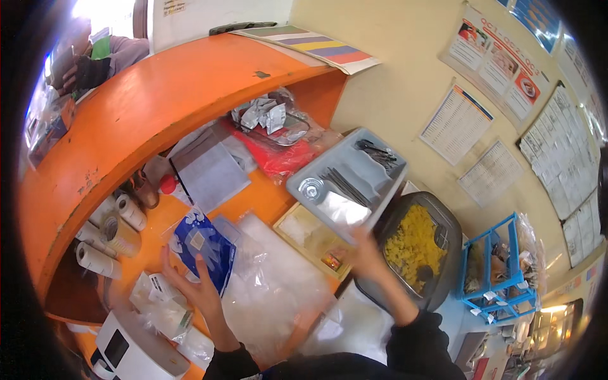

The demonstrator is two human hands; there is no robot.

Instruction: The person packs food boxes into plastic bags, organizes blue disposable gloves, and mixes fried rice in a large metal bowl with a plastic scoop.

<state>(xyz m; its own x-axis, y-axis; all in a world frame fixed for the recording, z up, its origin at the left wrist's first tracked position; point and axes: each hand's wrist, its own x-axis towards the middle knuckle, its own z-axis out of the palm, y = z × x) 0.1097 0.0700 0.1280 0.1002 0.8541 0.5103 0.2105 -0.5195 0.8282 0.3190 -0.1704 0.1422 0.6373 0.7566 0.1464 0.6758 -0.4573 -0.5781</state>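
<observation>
My left hand (194,285), fingers apart, is at the lower left edge of a blue-and-white plastic packet (209,251); whether it grips the packet is unclear. The packet lies beside a stack of clear plastic bags (275,285). My right hand (358,254) is motion-blurred over the right side of a shallow yellow tray (289,223), near the front edge of a grey cutlery tray (304,185). A shiny silver packet (342,209) lies in the grey tray beside dark, thin utensils (349,185). Whether my right hand holds anything cannot be seen.
A dark container of yellow food (413,242) and a blue rack (515,251) stand right. Paper rolls (97,259), a filled clear bag (159,301) and a white machine (137,349) are left. An orange ledge (156,90) curves overhead; a person (95,61) is beyond it.
</observation>
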